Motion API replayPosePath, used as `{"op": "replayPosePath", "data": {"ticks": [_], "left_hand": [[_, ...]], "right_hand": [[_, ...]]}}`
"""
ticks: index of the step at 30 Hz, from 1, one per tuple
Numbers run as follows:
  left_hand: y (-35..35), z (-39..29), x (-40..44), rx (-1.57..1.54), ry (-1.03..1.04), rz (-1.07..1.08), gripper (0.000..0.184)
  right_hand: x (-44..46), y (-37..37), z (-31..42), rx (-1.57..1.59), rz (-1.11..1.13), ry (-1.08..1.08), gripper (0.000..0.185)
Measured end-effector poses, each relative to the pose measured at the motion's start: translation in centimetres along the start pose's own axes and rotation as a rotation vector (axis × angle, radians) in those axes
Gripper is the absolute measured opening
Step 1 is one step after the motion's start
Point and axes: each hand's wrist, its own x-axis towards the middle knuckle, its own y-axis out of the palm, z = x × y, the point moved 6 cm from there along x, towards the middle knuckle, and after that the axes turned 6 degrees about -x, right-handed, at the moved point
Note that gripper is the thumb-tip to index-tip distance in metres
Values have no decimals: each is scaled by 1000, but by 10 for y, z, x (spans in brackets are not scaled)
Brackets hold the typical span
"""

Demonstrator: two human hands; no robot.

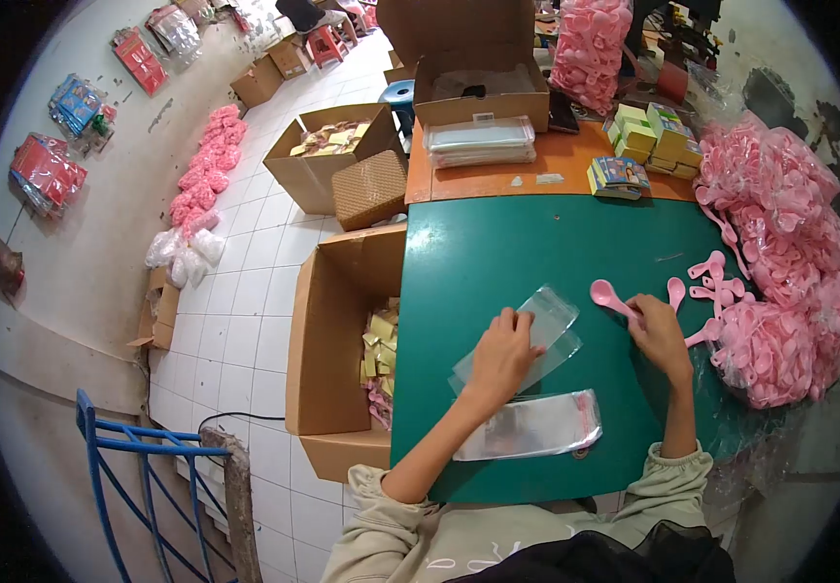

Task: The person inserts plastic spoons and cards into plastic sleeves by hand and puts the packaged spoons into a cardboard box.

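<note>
On the green table (pixel 497 243), my left hand (pixel 507 353) rests over clear plastic bags (pixel 551 316), its fingers curled; whether it grips one is too small to tell. My right hand (pixel 657 333) holds a pink spoon (pixel 606 294) by its handle, the bowl pointing left. Several loose pink spoons (pixel 717 291) lie just right of that hand. A stack of clear bags (pixel 533 428) lies near the table's front edge, below my left hand.
Large bags of pink spoons (pixel 779 262) line the table's right side. An open carton (pixel 327 340) with small yellow packs stands left. Behind are clear packets (pixel 481 143), small yellow boxes (pixel 619 177) and an open box (pixel 483 102). Someone sits in the far background.
</note>
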Motion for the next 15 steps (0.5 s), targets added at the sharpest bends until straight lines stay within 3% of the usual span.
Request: {"op": "replayPosePath", "data": {"ticks": [3, 6, 12, 15], "left_hand": [[18, 6, 2, -65, 71, 9, 37], [25, 17, 4, -203, -46, 152, 35], [8, 0, 5, 74, 116, -107, 33], [7, 11, 16, 105, -7, -204, 34]], "right_hand": [[2, -12, 17, 98, -176, -49, 16], [5, -19, 31, 157, -238, -19, 20], [3, -18, 34, 372, -378, 35, 20], [4, -12, 28, 451, -407, 98, 19]]}}
